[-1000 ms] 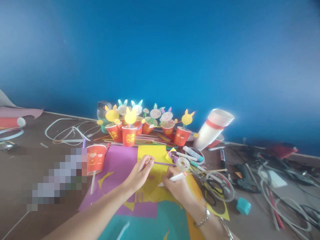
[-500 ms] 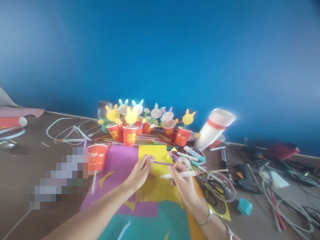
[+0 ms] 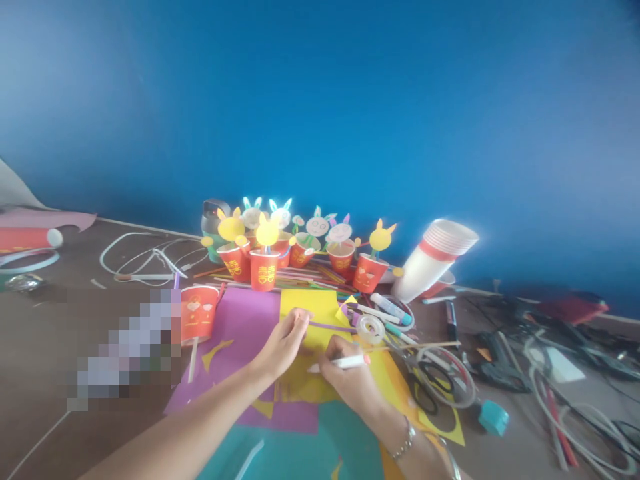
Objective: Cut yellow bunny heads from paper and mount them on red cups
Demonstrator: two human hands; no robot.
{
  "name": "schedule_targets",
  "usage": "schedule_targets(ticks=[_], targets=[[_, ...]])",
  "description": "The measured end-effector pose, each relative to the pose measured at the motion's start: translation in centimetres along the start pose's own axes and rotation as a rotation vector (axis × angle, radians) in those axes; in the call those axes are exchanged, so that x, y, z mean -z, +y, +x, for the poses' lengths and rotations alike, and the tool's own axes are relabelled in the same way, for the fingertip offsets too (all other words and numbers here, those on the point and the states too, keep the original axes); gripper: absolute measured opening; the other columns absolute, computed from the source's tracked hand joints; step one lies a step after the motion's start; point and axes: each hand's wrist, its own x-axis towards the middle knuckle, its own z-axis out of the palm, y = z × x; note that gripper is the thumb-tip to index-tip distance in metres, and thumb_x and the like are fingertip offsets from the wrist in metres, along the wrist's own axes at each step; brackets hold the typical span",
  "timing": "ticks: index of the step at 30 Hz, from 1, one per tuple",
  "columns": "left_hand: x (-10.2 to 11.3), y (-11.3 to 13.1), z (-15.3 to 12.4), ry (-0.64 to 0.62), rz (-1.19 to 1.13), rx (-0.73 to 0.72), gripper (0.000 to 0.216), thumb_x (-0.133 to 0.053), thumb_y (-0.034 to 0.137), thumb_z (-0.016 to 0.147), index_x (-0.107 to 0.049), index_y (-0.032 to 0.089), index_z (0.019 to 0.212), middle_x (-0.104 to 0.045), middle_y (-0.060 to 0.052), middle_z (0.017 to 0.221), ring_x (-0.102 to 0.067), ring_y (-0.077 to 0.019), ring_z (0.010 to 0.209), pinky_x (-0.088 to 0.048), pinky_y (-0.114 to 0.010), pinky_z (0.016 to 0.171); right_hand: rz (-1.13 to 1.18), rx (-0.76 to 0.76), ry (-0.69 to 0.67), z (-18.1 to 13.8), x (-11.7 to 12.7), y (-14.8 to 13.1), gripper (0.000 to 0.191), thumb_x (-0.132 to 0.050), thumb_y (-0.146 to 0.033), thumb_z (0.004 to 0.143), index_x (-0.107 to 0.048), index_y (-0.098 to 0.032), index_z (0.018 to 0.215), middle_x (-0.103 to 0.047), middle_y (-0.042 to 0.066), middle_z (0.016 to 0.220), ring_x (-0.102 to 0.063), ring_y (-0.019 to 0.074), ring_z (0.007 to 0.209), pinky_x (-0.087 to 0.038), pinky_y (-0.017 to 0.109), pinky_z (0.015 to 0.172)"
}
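Over the yellow paper, my left hand pinches one end of a thin purple stick. The stick points right, its far end close to a roll of clear tape. My right hand is closed around a white marker with a reddish end. The marker's tip points left, just above or on the yellow paper; contact cannot be made out. Beneath lie purple paper and teal paper, with yellow scraps on the purple sheet.
Red paper cups with rabbit-shaped cutouts stand behind the paper, before a blue wall. A red cup is at the left. Stacked white cups lean at the right. Scissors, cables and a teal block lie rightward.
My right hand has moved down and left with the marker, away from the purple stick's right end. My left hand still holds the stick in nearly the same place.
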Motion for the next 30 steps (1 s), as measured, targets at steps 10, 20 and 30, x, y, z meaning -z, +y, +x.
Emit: schedule_targets(ticks=[10, 20, 30], targets=[[0.09, -0.05, 0.04, -0.011, 0.032, -0.001, 0.039, -0.035, 0.053, 0.091, -0.055, 0.019, 0.089, -0.034, 0.006, 0.061, -0.037, -0.0122, 0.057, -0.037, -0.025, 0.057, 0.003, 0.011, -0.021, 0.15, -0.06, 0.27, 0.024, -0.052, -0.020, 0.065, -0.033, -0.025, 0.051, -0.038, -0.006, 0.047, -0.036, 0.0114, 0.042, -0.034, 0.024, 0.039], [0.07, -0.09, 0.03, -0.021, 0.027, 0.011, 0.039, -0.034, 0.053, 0.091, -0.054, 0.020, 0.090, -0.033, 0.006, 0.062, -0.036, -0.0118, 0.057, -0.036, -0.025, 0.058, -0.041, -0.016, -0.002, 0.19, 0.07, 0.19, 0.023, -0.052, -0.027, 0.069, -0.036, -0.026, 0.053, -0.043, -0.005, 0.048, -0.044, 0.0141, 0.044, -0.037, 0.027, 0.042], [0.01, 0.03, 0.00, 0.002, 0.012, -0.002, 0.040, -0.035, 0.054, 0.090, -0.056, 0.019, 0.089, -0.034, 0.006, 0.060, -0.038, -0.0124, 0.057, -0.039, -0.026, 0.059, -0.005, -0.044, -0.047, 0.13, 0.04, 0.29, 0.024, -0.051, -0.029, 0.069, -0.033, -0.026, 0.054, -0.038, -0.006, 0.047, -0.044, 0.0135, 0.043, -0.034, 0.025, 0.040]])
